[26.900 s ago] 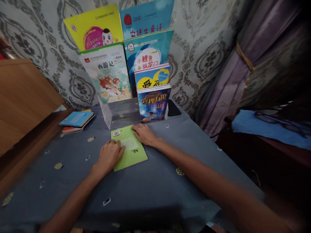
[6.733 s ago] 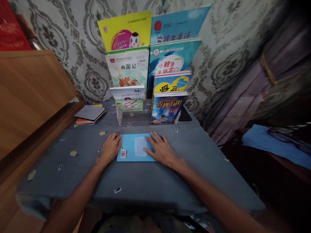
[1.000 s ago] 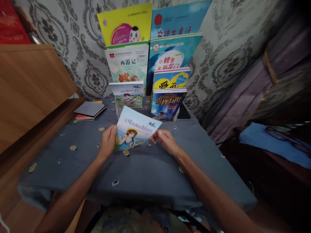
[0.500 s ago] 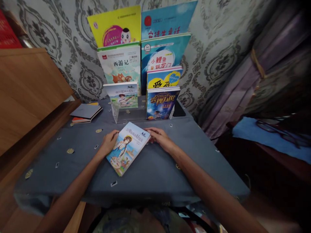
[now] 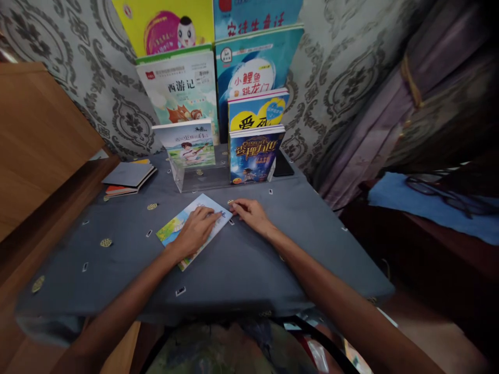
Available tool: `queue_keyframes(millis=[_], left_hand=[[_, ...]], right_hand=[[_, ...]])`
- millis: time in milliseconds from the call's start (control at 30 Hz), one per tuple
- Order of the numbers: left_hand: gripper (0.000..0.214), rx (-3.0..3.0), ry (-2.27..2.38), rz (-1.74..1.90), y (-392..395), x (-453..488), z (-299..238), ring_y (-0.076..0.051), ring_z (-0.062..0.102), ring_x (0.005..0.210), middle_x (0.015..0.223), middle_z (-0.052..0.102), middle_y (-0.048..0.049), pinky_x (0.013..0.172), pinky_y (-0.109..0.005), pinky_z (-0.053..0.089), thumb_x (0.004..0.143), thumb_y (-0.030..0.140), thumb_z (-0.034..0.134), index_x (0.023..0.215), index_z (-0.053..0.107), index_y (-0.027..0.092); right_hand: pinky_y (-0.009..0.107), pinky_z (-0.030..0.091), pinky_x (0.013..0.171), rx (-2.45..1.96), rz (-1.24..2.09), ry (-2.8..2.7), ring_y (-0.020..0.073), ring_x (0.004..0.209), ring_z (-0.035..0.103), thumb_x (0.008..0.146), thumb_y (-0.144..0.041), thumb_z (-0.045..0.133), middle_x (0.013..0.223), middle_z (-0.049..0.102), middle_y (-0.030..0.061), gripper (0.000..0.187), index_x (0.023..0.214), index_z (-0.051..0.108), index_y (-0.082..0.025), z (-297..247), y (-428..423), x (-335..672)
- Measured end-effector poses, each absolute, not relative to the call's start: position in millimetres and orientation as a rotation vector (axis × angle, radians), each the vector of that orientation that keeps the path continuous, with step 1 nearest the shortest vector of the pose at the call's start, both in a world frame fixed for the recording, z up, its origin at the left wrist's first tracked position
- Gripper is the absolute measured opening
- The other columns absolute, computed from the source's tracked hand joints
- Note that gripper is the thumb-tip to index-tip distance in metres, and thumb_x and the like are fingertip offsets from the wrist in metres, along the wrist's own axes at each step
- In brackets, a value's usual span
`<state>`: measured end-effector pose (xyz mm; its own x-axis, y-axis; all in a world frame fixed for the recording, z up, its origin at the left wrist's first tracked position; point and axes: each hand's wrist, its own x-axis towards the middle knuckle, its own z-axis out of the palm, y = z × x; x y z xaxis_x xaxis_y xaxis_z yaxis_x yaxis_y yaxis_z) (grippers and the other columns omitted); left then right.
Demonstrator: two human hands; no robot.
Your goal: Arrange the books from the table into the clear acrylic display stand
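A paperback book [image 5: 171, 228] with an illustrated cover lies tilted on the dark grey cloth in front of me. My left hand [image 5: 198, 228] rests across its cover, fingers stretched towards the top right corner, hiding much of the picture. At that corner, my right hand [image 5: 249, 214] has its thumb and fingertips pinched together on the book's edge. Just behind, a clear acrylic stand [image 5: 205, 179] holds a paperback showing a guitar player [image 5: 193, 145] on the left and a dark blue book [image 5: 255, 156] on the right.
Taller books, including a white one [image 5: 179, 88] and a teal one [image 5: 255, 59], rise behind. A small stack of books [image 5: 128, 176] lies left, beside a wooden panel [image 5: 42, 135]. A black flat object [image 5: 283, 165] sits behind the stand. Glasses [image 5: 448, 195] rest on blue cloth [image 5: 397, 202].
My left hand has moved from the book's left edge onto its cover. The right hand stays by the top right corner. The view has tipped downward and closer.
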<state>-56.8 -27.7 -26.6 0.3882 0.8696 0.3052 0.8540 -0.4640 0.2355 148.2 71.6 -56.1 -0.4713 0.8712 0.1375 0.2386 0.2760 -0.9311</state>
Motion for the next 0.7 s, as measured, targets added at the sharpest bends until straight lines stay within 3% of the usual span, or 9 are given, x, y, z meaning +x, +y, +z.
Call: queue_keyframes(millis=[367,700], left_hand=[[0.036,2.719,1.669,0.298,-19,-35,-19,-0.028,0.053,0.113,0.123,0.059,-0.0102,0.094,-0.045,0.045,0.100,0.038,0.045,0.130,0.058,0.024],[0.023,2.663,1.901,0.042,-23,-9,-14,-0.026,0.058,0.108,0.118,0.064,-0.0128,0.095,-0.040,0.047,0.097,0.019,0.045,0.115,0.059,0.014]], right_hand=[[0.029,0.055,0.066,-1.039,1.136,-1.934,0.0193,0.077,0.070,0.091,-0.028,0.051,0.088,0.075,0.0071,0.027,0.100,0.074,-0.018,-49,67,148],[0.028,0.055,0.069,-1.049,1.089,-1.943,0.0181,0.075,0.070,0.092,-0.025,0.051,0.086,0.076,0.0059,0.027,0.104,0.074,-0.017,-47,67,148]])
